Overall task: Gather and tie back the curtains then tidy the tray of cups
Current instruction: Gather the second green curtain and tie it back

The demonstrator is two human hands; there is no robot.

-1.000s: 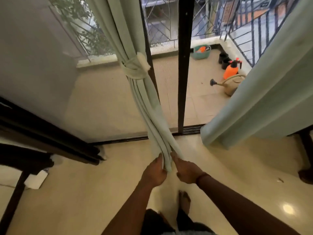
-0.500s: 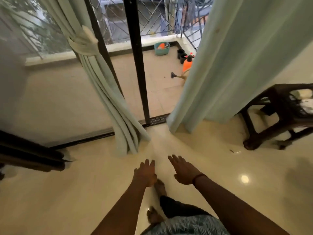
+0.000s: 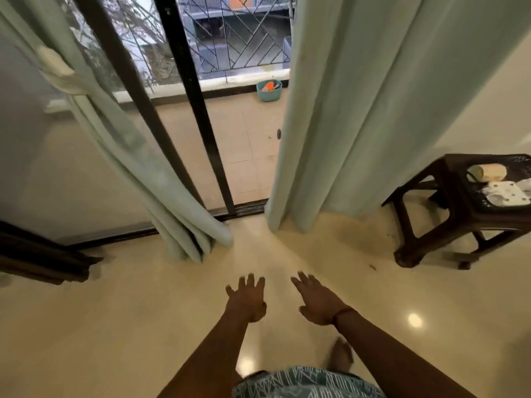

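Observation:
The pale green left curtain (image 3: pixel 138 156) hangs gathered into a bundle, bound by a matching tieback (image 3: pixel 61 79) high at the left. The right curtain (image 3: pixel 359 116) hangs loose and untied, its hem on the floor. My left hand (image 3: pixel 246 300) and my right hand (image 3: pixel 319 301) are stretched forward over the cream floor, fingers spread, holding nothing, a little short of both curtains. No tray of cups is in view.
A dark wooden stool (image 3: pixel 459 214) with a cloth roll and a white patterned item on top stands at the right. Black sliding-door frames (image 3: pixel 207 133) run between the curtains, with a teal basket (image 3: pixel 268 89) on the balcony beyond. Dark furniture (image 3: pixel 43 259) sits low left.
My hands let go of the tied left curtain's lower end and opened. The view has swung right, so the loose right curtain and the stool now fill the right side.

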